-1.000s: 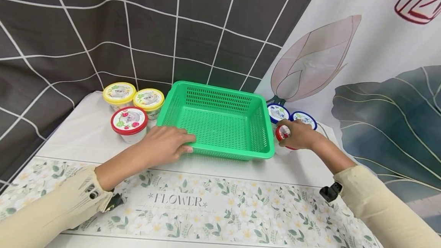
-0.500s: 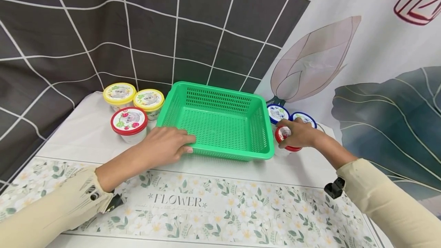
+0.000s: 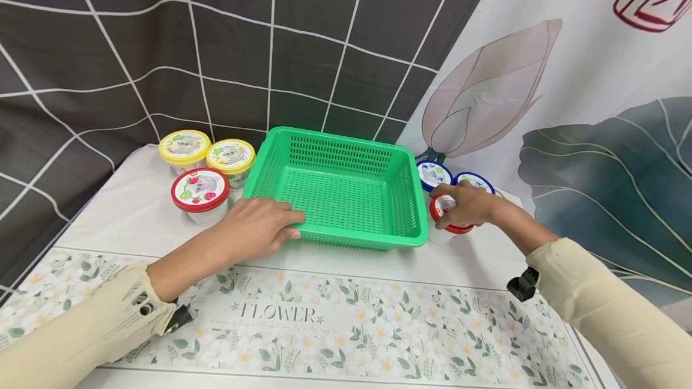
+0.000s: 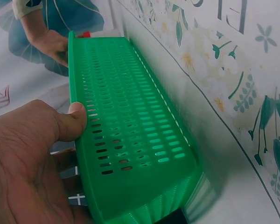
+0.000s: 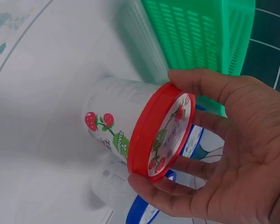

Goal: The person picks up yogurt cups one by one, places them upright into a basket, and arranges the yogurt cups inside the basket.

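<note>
A green plastic basket (image 3: 346,197) with slotted walls stands in the middle of the table. My left hand (image 3: 265,227) pinches its near rim at the left, the thumb on the outer wall in the left wrist view. At the right, my right hand (image 3: 467,204) grips a white tub with a red strawberry lid (image 5: 140,135) by the lid's edge, thumb on one side and fingers on the other. The tub is upright on the table, beside the basket's right end. Two tubs with blue lids (image 3: 434,174) stand just behind it, one partly covered by the hand.
Left of the basket are two tubs with yellow lids (image 3: 231,156) and another red-lidded tub (image 3: 200,191). A floral printed band (image 3: 335,329) runs along the table's front. Dark grid-patterned cloth (image 3: 227,47) hangs behind.
Both hands keep their holds, on the basket rim and the red-lidded tub. My right forearm has swung slightly outward. The head view has shifted a little; the tubs and basket stay in place.
</note>
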Available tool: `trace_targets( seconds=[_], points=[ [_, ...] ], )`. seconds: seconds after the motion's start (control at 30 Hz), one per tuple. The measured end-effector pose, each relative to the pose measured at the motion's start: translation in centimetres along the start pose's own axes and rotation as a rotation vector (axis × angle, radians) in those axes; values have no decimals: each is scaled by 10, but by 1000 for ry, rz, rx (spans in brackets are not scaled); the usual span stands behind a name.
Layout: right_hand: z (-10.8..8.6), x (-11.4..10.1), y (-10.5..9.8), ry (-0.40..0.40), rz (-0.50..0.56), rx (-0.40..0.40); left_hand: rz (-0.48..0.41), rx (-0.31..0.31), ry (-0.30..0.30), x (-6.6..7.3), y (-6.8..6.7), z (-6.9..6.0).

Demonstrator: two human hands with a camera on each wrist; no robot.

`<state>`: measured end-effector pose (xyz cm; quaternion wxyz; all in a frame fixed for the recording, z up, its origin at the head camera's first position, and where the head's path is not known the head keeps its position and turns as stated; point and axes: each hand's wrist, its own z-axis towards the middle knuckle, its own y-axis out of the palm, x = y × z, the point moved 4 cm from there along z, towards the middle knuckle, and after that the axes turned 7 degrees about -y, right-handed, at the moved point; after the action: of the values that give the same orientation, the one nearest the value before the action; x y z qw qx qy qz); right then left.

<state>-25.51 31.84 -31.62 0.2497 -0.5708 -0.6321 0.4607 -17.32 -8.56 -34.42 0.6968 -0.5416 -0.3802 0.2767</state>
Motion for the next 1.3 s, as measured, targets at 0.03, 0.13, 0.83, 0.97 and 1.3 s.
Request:
trace_targets(
  seconds=[0.03, 0.13, 0.83, 0.97, 1.3],
  points=[
    [0, 0, 0, -4, 3, -2, 0, 0, -2, 0, 0, 0],
    [0, 0, -1, -12, 20, -10, 0, -4, -9, 0, 0, 0],
    [-5, -4, -12, -14, 46, -39, 24, 2, -10, 0, 1, -1],
    [-8, -7, -13, -24, 39, -44, 29, 3, -12, 0, 1, -1],
    [-15, -11, -17, -33, 49, -75, 31, 4, -12, 0, 1, 0]
  ],
)
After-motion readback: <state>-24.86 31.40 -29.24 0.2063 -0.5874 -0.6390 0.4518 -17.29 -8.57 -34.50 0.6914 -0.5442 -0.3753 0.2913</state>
